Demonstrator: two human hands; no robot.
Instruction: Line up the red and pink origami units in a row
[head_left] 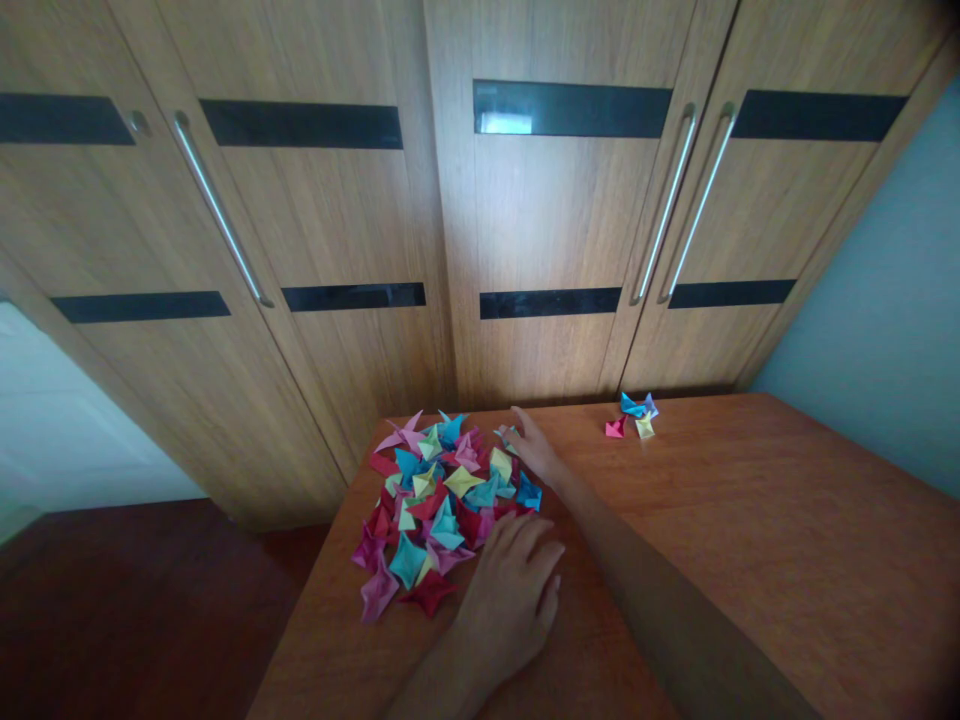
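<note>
A heap of folded origami paper pieces [442,495] in pink, red, blue, teal and pale yellow lies on the left part of the wooden table. At the heap's far right edge, my right hand [534,450] has its thumb and fingers at a small pale origami piece [507,434], seemingly gripping it; the fingers partly hide the piece. My left hand [511,588] rests palm down by the heap's near right side, fingers stretched and slightly bent. Red and blue pieces lie close to its fingertips, and I see nothing held in it.
Farther right on the table [750,500], near its back edge, sits a small group with a blue piece [634,406], a pink piece [615,428] and a pale yellow piece [645,427]. A wooden wardrobe [540,220] with long metal handles stands right behind the table.
</note>
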